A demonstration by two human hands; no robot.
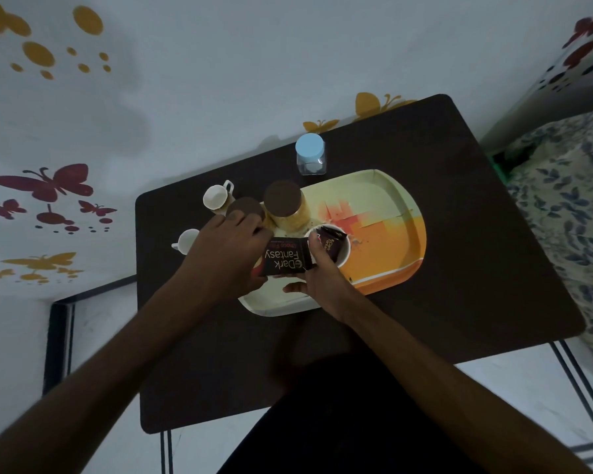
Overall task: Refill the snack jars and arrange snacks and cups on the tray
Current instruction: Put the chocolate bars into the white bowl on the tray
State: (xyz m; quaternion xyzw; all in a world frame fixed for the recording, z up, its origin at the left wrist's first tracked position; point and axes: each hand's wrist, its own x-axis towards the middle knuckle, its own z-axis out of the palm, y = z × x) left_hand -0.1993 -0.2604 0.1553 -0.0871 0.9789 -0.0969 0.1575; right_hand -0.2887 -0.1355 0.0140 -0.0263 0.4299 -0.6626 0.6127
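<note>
Both hands' fingers (317, 246) around snack box (285, 260), above tray (391, 213).

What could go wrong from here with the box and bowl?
1. Right hand is putting a small packet into the white bowl; a nudge might tip the bowl.
2. Left hand, holding the Dark Fantasy box, is close to the brown-lidded jars and could knock one over.

Both hands (226, 254) holding snack box (286, 260), tray (391, 213)
</note>
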